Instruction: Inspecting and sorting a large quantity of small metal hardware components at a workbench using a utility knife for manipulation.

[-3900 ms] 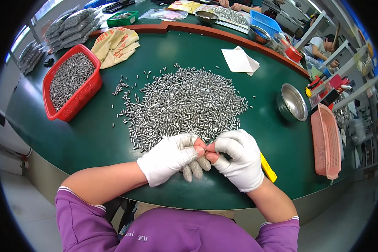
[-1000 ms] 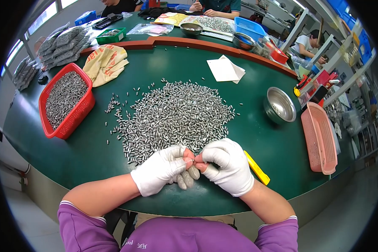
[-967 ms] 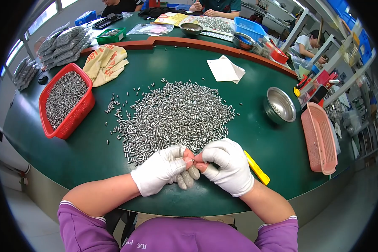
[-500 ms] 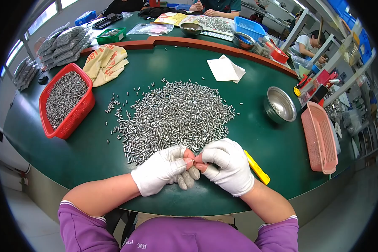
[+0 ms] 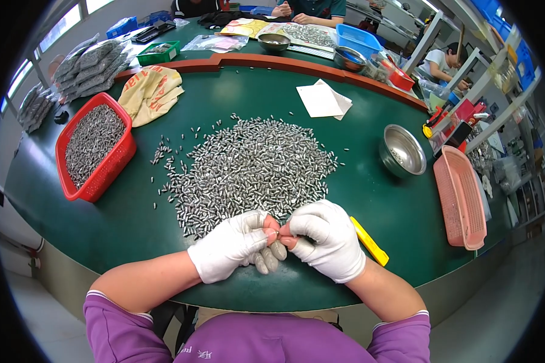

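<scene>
Inspection step, likely: gloved left hand [image 5: 233, 245] and right hand [image 5: 324, 239] pinch one small metal pin [image 5: 277, 232] together, just below the pin pile [image 5: 248, 169]. Next: careful fingertip release.

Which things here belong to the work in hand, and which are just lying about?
In use: left hand, right hand, small metal part pinched between them, parts pile.

Lying about: red basket, steel bowl, pink tray, yellow tool, paper, cloth.
</scene>
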`<action>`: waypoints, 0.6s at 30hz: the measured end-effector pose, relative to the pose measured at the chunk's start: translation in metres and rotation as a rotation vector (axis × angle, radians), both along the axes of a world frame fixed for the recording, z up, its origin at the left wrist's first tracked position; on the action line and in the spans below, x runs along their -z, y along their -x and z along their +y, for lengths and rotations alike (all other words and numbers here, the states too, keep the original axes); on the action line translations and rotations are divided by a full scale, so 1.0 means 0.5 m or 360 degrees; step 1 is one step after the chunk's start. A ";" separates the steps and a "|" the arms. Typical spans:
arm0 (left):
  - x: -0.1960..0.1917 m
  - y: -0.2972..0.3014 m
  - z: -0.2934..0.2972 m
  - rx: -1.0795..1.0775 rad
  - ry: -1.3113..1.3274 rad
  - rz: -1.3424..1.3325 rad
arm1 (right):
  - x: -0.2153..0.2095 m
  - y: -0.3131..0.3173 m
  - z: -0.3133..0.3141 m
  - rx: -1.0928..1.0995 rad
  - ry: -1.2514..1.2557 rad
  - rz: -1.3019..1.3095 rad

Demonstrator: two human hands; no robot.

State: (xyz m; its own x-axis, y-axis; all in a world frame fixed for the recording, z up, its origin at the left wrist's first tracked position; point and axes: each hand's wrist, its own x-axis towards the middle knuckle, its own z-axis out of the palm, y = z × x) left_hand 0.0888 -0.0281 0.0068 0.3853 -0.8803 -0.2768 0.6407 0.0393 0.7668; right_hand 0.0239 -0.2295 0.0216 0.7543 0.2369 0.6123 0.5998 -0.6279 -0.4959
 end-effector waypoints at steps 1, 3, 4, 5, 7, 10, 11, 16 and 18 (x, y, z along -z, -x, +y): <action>0.001 0.000 0.001 0.0004 0.0002 -0.0008 | 0.000 0.002 0.000 0.0000 0.0000 -0.0001; 0.002 -0.001 0.001 0.0008 0.0003 -0.0017 | 0.000 0.007 -0.002 0.0017 0.0019 0.0143; 0.002 0.000 0.001 0.0004 0.0006 -0.0022 | 0.000 0.008 -0.002 0.0017 0.0019 0.0142; 0.002 0.000 0.001 0.0001 0.0009 -0.0026 | 0.001 0.008 -0.002 0.0016 0.0017 0.0141; 0.002 -0.001 0.001 0.0005 0.0014 -0.0032 | 0.001 0.008 -0.003 0.0015 0.0016 0.0140; 0.002 -0.001 0.001 0.0009 0.0018 -0.0042 | 0.001 0.006 -0.003 -0.0003 0.0026 0.0136; 0.002 0.000 0.000 0.0008 0.0016 -0.0046 | 0.000 0.003 -0.001 -0.0009 0.0014 0.0068; 0.003 0.000 0.001 0.0013 0.0004 -0.0060 | 0.000 0.000 0.001 -0.0019 -0.0007 -0.0009; 0.002 -0.001 0.001 0.0018 0.0001 -0.0073 | 0.001 -0.001 0.000 -0.0035 -0.0015 -0.0004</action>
